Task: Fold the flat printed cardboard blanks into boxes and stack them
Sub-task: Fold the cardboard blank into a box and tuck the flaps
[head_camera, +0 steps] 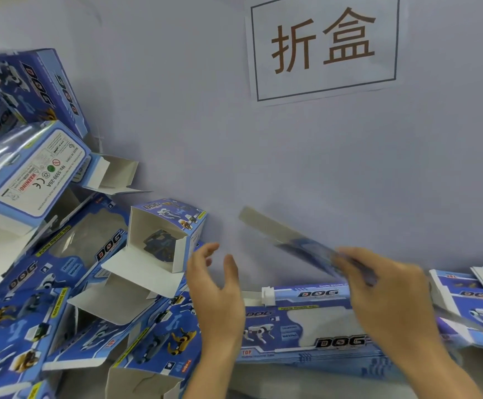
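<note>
- Head view: the right hand (390,298) holds a flat blank (295,243) in a closed grip, fingers curled round its near end; the blank is blurred and slants up and left above the desk (263,168), its far tip pointing towards the wall sign.
- The left hand (217,286) hangs just left of the blank, grip open, fingers loosely curved, thumb apart, holding nothing.
- Under both hands a stack of flat blanks (306,326) lies at the near edge of the desk, printed blue with "DOG" and a robot dog.
- More flat blanks (476,300) lie at the right edge, partly cut off by the frame.
- Folded boxes (33,168) are heaped along the left side, tilted at many angles, some with open flaps.
- One small box (165,234) sits upright at the inner edge of the heap, its open mouth facing the camera, just left of the left hand.
- A white sign (324,47) with two brown characters in a dark frame lies at the far side of the grey surface.
</note>
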{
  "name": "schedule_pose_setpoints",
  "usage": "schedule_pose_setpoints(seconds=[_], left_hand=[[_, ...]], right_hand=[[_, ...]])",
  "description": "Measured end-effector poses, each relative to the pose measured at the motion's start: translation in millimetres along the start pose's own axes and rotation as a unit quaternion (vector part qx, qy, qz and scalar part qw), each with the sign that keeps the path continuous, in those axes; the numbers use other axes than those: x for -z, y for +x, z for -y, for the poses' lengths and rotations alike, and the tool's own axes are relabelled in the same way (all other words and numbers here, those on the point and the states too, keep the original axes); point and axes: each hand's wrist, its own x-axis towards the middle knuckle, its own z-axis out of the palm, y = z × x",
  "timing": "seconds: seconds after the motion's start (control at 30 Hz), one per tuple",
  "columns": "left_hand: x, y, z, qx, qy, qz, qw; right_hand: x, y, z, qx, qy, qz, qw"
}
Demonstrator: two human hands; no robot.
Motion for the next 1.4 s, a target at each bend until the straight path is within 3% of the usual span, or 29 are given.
schedule_pose_setpoints(seconds=[0.1,0.23,0.3,0.4,0.5,0.57,0.67,0.73,0.83,0.9,0.97,1.03,1.17,1.27,1.4], left_hand=[[2,1,-3,0.091,-0.059,0.077,0.991],[0,0,-17,0.100,-0.161,0.189,0.963],[2,3,-29,0.083,-0.206,0.184,0.957],[7,8,-51,-0.006,-0.167,0.151,0.974],[11,7,-67,-0.054,-0.181,0.074,0.979],[11,6,-73,-0.105,-0.173,0.026,0.979],[8,5,-73,-0.184,-0.166,0.037,0.968],[5,5,-64,-0.172,-0.188,0.115,0.960],[1,2,-44,-0.148,-0.106,0.228,0.956],[-1,1,-33,-0.123,-0.068,0.274,0.951],[-2,-1,-27,-0.090,-0.037,0.309,0.946],[0,-1,-25,-0.051,-0.004,0.356,0.933],[7,-3,-31,0.018,0.042,0.508,0.860],[3,-8,-46,0.059,0.037,0.499,0.864],[2,-10,-59,0.034,0.071,0.479,0.874]], right_hand=[[22,21,21,0.022,0.051,-0.049,0.997],[31,28,34,-0.031,0.161,-0.093,0.982],[24,24,28,-0.099,0.172,-0.052,0.979],[14,21,23,-0.201,0.138,0.068,0.967],[11,20,29,-0.199,0.100,0.047,0.974],[13,22,35,-0.193,0.151,0.036,0.969],[16,27,44,-0.219,0.335,0.095,0.911],[15,28,47,-0.268,0.452,0.123,0.842],[12,25,45,-0.349,0.563,0.158,0.732],[10,22,36,-0.375,0.579,0.171,0.704],[6,18,27,-0.386,0.574,0.170,0.702],[0,13,20,-0.393,0.543,0.163,0.724],[-9,2,11,-0.395,0.438,0.191,0.785],[-11,-1,9,-0.393,0.427,0.235,0.779],[-11,0,16,-0.366,0.407,0.232,0.804]])
